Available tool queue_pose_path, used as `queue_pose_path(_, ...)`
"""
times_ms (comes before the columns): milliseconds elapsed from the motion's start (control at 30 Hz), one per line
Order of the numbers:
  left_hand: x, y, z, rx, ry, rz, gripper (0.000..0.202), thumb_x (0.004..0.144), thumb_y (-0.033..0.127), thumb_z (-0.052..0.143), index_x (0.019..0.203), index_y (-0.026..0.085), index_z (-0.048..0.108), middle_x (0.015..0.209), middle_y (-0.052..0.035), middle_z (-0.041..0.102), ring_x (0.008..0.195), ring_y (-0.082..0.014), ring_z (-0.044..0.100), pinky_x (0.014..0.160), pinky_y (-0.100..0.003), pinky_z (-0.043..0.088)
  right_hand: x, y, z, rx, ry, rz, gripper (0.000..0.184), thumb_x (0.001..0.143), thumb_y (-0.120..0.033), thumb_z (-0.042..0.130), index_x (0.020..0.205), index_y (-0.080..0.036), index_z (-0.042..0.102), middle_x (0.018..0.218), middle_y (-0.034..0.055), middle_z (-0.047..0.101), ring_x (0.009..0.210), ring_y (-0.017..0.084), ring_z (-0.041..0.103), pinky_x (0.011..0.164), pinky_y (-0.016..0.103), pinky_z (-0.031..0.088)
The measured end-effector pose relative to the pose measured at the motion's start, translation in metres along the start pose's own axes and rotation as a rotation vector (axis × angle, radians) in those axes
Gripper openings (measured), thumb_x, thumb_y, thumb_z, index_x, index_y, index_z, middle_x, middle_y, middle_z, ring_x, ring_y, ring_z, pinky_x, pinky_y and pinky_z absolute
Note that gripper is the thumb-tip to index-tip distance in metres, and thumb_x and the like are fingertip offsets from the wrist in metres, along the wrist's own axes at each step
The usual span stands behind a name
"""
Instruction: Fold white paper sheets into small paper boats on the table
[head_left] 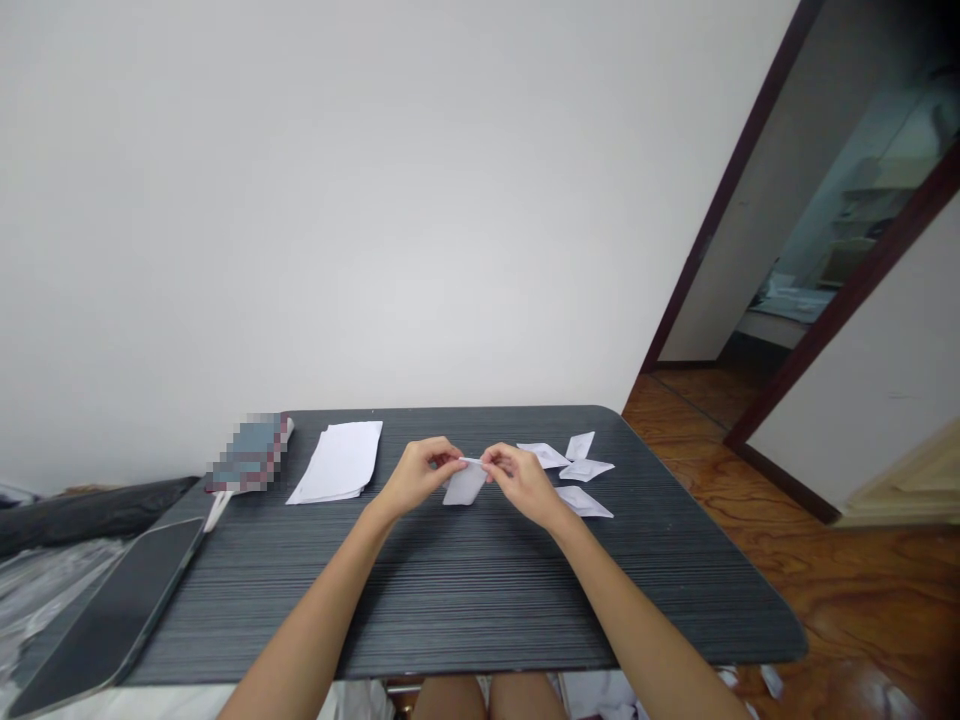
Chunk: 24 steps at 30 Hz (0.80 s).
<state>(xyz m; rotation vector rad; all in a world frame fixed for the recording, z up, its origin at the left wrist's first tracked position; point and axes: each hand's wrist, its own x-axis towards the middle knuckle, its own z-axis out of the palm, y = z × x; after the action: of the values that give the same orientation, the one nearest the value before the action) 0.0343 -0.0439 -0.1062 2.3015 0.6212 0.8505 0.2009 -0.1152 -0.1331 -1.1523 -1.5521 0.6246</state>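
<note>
A paper (466, 485) is held over a dark counter (480, 610).
Its top edge is pinched by the left hand (418, 472) and the right hand (525, 482), thumbs and fingers closed on it. White sheets (337, 460) are laid to the left; four folded pieces (587, 469) are clustered beside the right hand.

At the left of the table (480, 620) lie a dark-screened device (112, 610) and a pixelated object (251, 455).
</note>
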Motion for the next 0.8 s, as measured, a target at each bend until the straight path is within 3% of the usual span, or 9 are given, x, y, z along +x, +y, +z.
queue_pose_path(300, -0.0006, -0.0004, -0.0011, -0.052, 0.009, -0.030, 0.024, 0.074, 0.034, 0.053, 0.071, 0.011, 0.061, 0.065, -0.0029, 0.057, 0.059, -0.0102, 0.050, 0.055, -0.021, 0.039, -0.0012, -0.0044, 0.0000, 0.049, -0.024, 0.015, 0.009, 0.076, -0.022, 0.046, 0.076, -0.015, 0.053, 0.068, 0.0012, 0.054, 0.060, 0.011, 0.054, 0.062, 0.026, 0.045)
queue_pose_path(567, -0.0002, -0.0025, 0.0007, -0.187, 0.026, -0.104, 0.026, 0.071, 0.036, 0.056, 0.069, 0.010, 0.060, 0.063, -0.0030, 0.057, 0.056, -0.0101, 0.051, 0.052, -0.021, 0.039, 0.0023, 0.0001, 0.0025, 0.204, 0.036, 0.074, 0.009, 0.070, -0.024, 0.055, 0.075, -0.016, 0.052, 0.069, 0.0003, 0.054, 0.064, 0.011, 0.055, 0.062, 0.025, 0.047)
queue_pose_path(800, 0.0013, -0.0067, 0.0016, -0.193, 0.009, -0.151, 0.026, 0.068, 0.036, 0.059, 0.069, 0.009, 0.059, 0.059, -0.0016, 0.055, 0.054, -0.0092, 0.049, 0.050, -0.020, 0.038, 0.0009, -0.0042, 0.0001, 0.018, 0.026, 0.023, 0.012, 0.071, -0.026, 0.054, 0.072, -0.015, 0.060, 0.069, 0.0019, 0.060, 0.065, 0.013, 0.056, 0.064, 0.026, 0.046)
